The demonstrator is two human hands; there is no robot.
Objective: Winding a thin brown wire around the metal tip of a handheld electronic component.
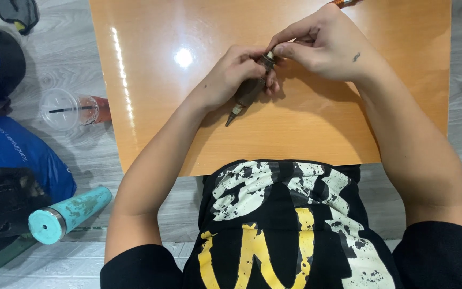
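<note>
Head view, looking straight down: the left hand (pixel 230 77) is wrapped around a dark brown pen-like tool (pixel 249 91), its pointed tip angled down toward the orange worktop (pixel 150 107). The right hand (pixel 324 45) pinches the tool's upper end between thumb and forefinger. Both hands sit over the worktop's far middle. On the floor to the left lie a teal bottle (pixel 70 214) and a lidded plastic cup (pixel 73 109).
</note>
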